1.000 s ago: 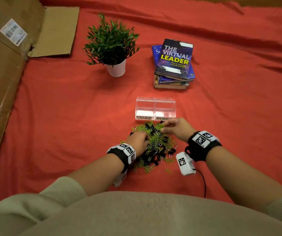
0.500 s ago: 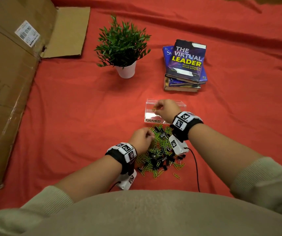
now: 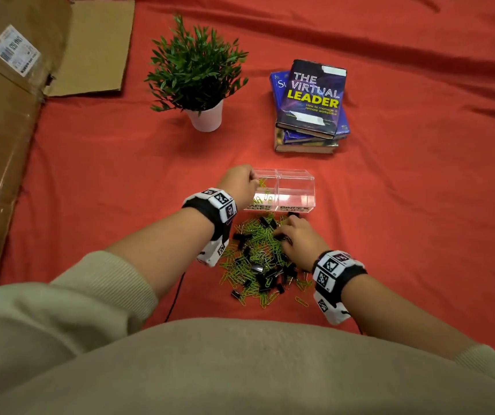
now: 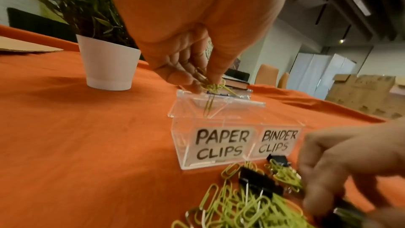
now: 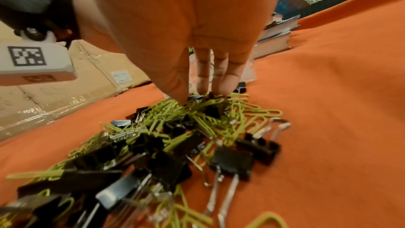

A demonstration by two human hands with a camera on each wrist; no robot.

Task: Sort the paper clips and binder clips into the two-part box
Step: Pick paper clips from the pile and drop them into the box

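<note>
While the left hand [image 3: 237,182] hangs over the near-left corner of the two-part box [image 3: 295,190], its thumb and fingers are pinched together on a small bunch of green paper clips [image 4: 211,86], which dangle directly above the compartment labelled PAPER CLIPS [image 4: 221,143]. A few clips already lie in that compartment; the one labelled BINDER CLIPS [image 4: 277,142] looks empty. The bunch hangs with its long axis roughly vertical, so the release, in my judgement, needs only a parting of the fingers, with no sideways travel. The right hand [image 3: 298,238] is down on the mixed pile [image 3: 262,259] just in front of the box, fingertips [image 5: 205,86] extended into the tangle near a black binder clip [image 5: 198,97]; whether anything is yet gripped there cannot be told. That hand lies nearer the binder-clip side, which sits just beyond and slightly right of it. The bulk of both clip kinds remains unsorted on the red-covered surface [image 3: 420,205].
</note>
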